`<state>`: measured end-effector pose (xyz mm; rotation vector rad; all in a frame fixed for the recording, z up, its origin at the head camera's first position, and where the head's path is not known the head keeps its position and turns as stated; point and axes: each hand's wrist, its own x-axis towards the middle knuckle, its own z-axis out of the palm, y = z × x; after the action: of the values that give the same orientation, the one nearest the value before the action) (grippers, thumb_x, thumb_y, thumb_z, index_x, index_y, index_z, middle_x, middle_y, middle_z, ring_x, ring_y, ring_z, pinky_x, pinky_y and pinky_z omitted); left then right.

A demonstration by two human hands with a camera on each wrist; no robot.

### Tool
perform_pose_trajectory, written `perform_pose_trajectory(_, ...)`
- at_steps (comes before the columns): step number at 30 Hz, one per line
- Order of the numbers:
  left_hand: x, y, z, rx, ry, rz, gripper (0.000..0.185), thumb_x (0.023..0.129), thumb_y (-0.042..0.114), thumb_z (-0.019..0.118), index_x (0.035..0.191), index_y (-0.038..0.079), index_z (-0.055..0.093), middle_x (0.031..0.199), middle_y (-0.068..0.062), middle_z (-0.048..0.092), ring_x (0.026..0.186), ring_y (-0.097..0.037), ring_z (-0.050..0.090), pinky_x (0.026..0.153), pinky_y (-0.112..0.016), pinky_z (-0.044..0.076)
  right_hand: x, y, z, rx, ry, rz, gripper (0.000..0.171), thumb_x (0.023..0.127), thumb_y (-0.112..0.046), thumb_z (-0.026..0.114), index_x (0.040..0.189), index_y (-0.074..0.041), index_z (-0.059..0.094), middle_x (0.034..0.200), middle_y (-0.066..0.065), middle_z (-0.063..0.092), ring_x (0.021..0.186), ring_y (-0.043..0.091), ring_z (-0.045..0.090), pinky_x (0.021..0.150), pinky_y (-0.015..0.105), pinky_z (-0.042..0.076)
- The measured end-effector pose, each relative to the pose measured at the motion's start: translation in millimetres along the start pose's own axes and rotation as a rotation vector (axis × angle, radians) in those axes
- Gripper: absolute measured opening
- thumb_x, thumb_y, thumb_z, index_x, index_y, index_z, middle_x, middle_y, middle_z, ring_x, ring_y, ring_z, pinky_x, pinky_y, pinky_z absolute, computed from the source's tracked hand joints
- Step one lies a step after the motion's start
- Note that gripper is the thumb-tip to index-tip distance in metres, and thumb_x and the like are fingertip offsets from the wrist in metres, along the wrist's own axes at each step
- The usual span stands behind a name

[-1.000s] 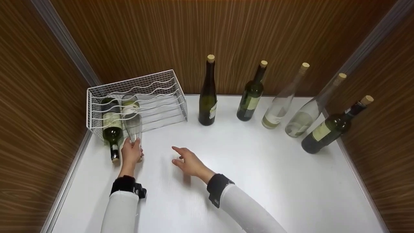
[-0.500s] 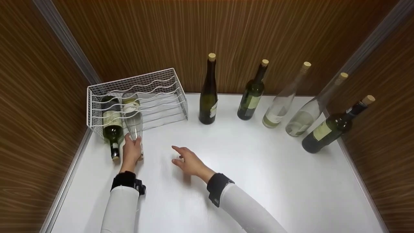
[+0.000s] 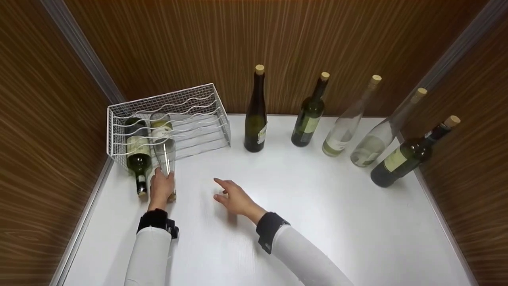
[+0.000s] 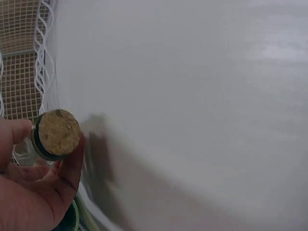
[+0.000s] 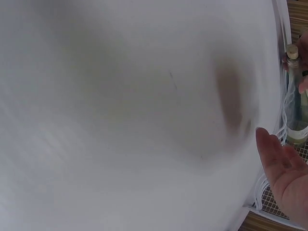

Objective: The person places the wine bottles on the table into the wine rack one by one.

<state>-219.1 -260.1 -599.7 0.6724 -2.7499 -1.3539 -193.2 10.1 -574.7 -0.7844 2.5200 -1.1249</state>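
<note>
My left hand grips the neck of a clear glass wine bottle, thumb on one side and fingers on the other. The bottle lies with its base inside a white wire rack, its neck pointing toward me. In the left wrist view the bottle's cork sticks out past my fingers. Left of it, a dark green bottle lies in the rack, neck also out. My right hand holds nothing; its fingers are extended above the white table, to the right of the clear bottle.
Upright corked bottles stand in a curve along the back and right: a brown one, a green one, two clear ones, and a dark green one farthest right. Wood-grain panels wall the white table on three sides.
The left hand keeps its hold on the clear bottle's neck and shifts only slightly. The right hand has drifted a little to the right. The other bottles have stayed in place.
</note>
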Motion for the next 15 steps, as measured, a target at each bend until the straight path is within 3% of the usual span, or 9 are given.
perform_pose_trajectory(9,-1.1,4.9,2.1,0.043,0.045,-0.031,0.057,0.103,0.027,0.044,0.145,-0.007,0.027,0.127,-0.036,0.05,0.11,-0.048,0.054,0.09,-0.056,0.044,-2.7,4.7,-2.0,0.003,0.001,0.017,0.055,0.101,-0.026,0.058,0.15,-0.008,0.04,0.14,0.014,0.05,0.111,0.025,0.06,0.096,0.035,0.047)
perform_pose_trajectory(15,-3.0,6.0,0.2,0.064,0.018,-0.071,0.06,0.102,0.031,0.045,0.148,-0.002,0.026,0.13,-0.033,0.05,0.112,-0.048,0.053,0.087,-0.057,0.045,-4.0,6.4,-3.6,-0.005,-0.002,0.023,0.055,0.101,-0.026,0.057,0.15,-0.008,0.04,0.14,0.015,0.049,0.111,0.025,0.059,0.095,0.036,0.048)
